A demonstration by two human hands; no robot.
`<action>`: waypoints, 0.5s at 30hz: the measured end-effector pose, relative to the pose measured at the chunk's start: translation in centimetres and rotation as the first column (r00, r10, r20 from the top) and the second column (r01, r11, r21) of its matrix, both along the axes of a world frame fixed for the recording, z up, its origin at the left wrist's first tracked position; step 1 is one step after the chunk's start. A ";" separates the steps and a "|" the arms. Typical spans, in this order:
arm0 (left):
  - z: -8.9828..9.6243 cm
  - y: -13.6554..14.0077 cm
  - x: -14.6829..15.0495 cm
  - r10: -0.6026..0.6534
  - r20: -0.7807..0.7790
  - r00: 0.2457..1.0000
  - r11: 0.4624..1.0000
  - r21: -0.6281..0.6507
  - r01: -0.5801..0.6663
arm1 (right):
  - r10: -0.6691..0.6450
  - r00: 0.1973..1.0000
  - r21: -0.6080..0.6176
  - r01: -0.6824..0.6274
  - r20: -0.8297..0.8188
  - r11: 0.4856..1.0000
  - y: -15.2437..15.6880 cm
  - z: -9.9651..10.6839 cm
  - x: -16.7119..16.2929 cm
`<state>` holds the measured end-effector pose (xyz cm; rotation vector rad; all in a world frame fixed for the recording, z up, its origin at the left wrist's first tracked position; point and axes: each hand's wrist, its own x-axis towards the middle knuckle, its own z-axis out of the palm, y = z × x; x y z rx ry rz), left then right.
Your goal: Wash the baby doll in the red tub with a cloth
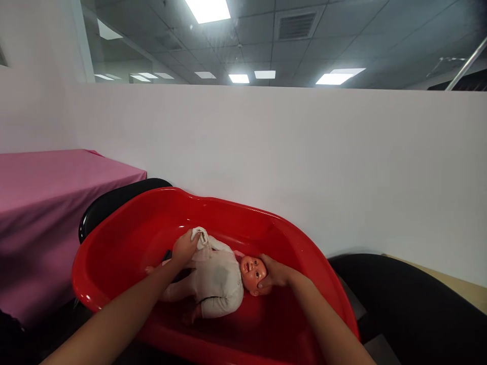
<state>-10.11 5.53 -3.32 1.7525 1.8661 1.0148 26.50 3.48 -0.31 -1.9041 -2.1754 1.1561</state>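
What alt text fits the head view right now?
A baby doll in a white suit lies in a red tub; the left hand presses a white cloth on it, and the right hand cradles its head.

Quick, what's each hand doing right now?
Left hand: closed on a white cloth, over the doll.
Right hand: open, cupping the doll's head.
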 end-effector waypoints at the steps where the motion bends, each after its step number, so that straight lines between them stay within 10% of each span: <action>1: 0.2 -0.2 0.7 -0.023 -0.007 1.000 1.000 0.014 0.023 | -0.002 1.000 0.004 0.002 0.014 1.000 0.0 0.0 0.0; 8: -2.5 -0.6 1.8 -0.367 -0.063 0.928 0.924 0.095 0.371 | 0.023 0.999 0.034 -0.025 0.036 0.999 0.8 -1.1 0.6; 15: -1.1 -0.7 2.0 -0.181 -0.260 0.949 0.964 0.146 0.223 | 0.037 0.996 0.057 -0.041 0.076 0.998 0.5 -0.4 0.2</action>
